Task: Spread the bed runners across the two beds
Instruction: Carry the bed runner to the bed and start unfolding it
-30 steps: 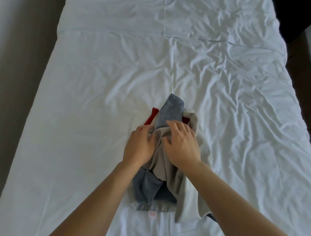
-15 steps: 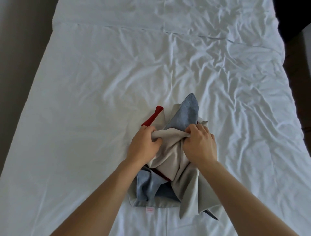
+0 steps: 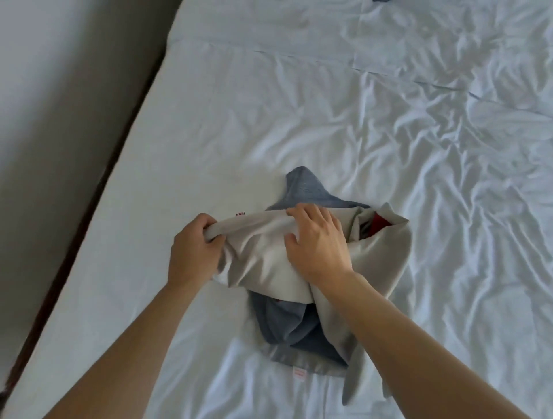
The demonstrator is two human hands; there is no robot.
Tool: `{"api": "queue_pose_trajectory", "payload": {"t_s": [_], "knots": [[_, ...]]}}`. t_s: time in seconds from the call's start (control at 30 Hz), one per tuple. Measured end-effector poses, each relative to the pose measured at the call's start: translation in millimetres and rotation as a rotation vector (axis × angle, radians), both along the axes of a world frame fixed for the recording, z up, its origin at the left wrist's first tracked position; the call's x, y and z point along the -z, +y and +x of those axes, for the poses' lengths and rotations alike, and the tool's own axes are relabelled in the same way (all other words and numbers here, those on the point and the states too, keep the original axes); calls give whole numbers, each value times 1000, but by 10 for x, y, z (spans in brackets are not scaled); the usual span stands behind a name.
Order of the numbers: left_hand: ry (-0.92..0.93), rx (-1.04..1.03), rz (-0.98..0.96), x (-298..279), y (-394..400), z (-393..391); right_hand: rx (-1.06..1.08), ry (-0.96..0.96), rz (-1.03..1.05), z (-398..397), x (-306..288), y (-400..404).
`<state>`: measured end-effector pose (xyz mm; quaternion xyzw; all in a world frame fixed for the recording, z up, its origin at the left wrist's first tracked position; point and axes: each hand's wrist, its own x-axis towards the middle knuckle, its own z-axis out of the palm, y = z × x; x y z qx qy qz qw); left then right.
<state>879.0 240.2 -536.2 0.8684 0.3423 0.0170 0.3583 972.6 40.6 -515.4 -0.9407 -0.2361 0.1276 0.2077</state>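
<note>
A bunched bed runner (image 3: 263,257) lies in the middle of the white bed (image 3: 329,125). Its beige lining faces up, blue fabric shows at the far tip and near end, and a red strip peeks out at the right. My left hand (image 3: 193,254) grips the beige edge at the left. My right hand (image 3: 317,242) lies on the beige cloth with its fingers curled over the same edge, thumb pressed into the fabric. A stretch of the edge is drawn taut between the two hands.
The bed's left edge (image 3: 119,167) runs diagonally, with a grey floor strip (image 3: 45,119) beyond it. The sheet is wrinkled on the right. A dark scrap of fabric (image 3: 381,1) shows at the top edge.
My left hand has pulled the beige edge out to the left, opening the bundle wider. The red strip now shows on the right instead of the left. The view has shifted left.
</note>
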Motion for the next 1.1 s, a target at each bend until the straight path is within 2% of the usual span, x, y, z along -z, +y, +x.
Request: {"api": "queue_pose_trajectory", "payload": {"t_s": [0.33, 0.43, 0.5, 0.57, 0.73, 0.8, 1.0, 1.1], "knots": [[75, -169, -24, -53, 792, -853, -158, 113, -146, -110, 216, 692], [173, -3, -236, -183, 865, -879, -105, 98, -132, 17, 243, 861], [333, 138, -418, -264, 787, -779, -100, 86, -155, 148, 256, 959], [457, 241, -462, -245, 699, -637, -142, 80, -191, 261, 273, 1038], [289, 129, -147, 70, 634, -207, -395, 118, -295, 299, 337, 1108], [268, 119, -59, 199, 618, -48, -432, 151, -364, 261, 363, 1066], [374, 291, 32, 530, 364, 404, -364, 105, -238, 233, 395, 940], [327, 271, 110, 544, 345, 433, -286, 77, -179, 315, 384, 1002]]}}
